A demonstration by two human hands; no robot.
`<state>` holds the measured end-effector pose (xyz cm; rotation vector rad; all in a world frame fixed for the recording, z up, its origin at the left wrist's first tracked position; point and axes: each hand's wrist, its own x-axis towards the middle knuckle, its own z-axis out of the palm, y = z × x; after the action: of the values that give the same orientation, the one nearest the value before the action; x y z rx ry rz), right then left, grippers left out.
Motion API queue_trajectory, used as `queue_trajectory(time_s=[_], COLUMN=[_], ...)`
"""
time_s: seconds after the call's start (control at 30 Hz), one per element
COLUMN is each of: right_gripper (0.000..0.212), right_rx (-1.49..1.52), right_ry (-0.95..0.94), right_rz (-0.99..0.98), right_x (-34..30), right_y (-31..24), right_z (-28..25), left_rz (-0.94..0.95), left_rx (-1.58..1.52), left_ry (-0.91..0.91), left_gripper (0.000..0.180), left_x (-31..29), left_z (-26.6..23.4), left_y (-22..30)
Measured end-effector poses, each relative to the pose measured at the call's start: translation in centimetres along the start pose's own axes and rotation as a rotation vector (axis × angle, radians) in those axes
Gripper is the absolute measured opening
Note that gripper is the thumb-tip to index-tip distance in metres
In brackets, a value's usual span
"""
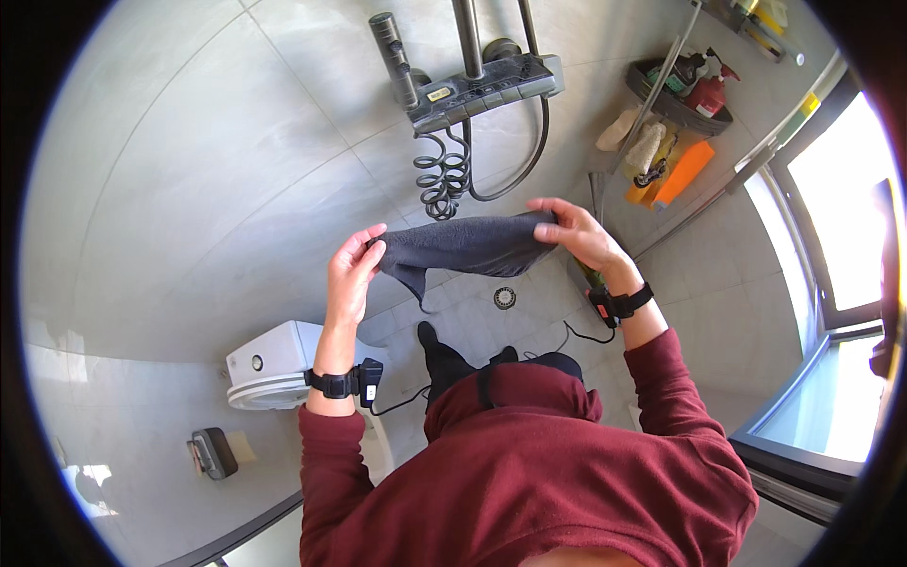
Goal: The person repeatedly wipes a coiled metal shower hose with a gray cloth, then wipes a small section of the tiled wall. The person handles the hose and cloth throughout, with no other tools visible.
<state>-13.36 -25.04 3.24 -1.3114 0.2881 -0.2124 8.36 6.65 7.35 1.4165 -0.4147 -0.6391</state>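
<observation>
A dark grey cloth (pixel 463 246) stretches between my two hands in mid-air, folded over along its length. My left hand (pixel 350 269) pinches its left end between thumb and fingers. At the other end my right hand (pixel 578 234) grips the cloth, thumb on the near side. A loose corner dangles below the left part. Each wrist wears a black strap with a small device and a cable.
Ahead on the tiled wall is a black shower mixer (pixel 487 90) with a coiled hose (pixel 442 180). A corner shelf (pixel 680 104) carries bottles. A white toilet (pixel 274 364) stands left, a floor drain (pixel 504 299) lies below, and a window (pixel 836 198) is at right.
</observation>
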Motion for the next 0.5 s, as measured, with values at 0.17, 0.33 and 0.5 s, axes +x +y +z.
queue_trajectory(time_s=[0.17, 0.33, 0.5], right_gripper=[0.048, 0.037, 0.023], right_rx=[-0.6, -0.548, -0.99], right_ry=[-0.049, 0.155, 0.303], right_rz=[-0.014, -0.078, -0.334], right_x=[-0.1, -0.1, 0.5], right_y=[-0.6, -1.3, -1.6], right_z=[-0.6, -0.3, -0.1], left_rz=[0.153, 0.435, 0.615], left_rx=[0.326, 0.521, 0.825], left_ry=[0.037, 0.199, 0.234], left_gripper=[0.036, 0.032, 0.026], left_x=[0.3, 0.0, 0.0], left_z=[0.0, 1.6, 2.6], left_y=[-0.6, -1.5, -1.1])
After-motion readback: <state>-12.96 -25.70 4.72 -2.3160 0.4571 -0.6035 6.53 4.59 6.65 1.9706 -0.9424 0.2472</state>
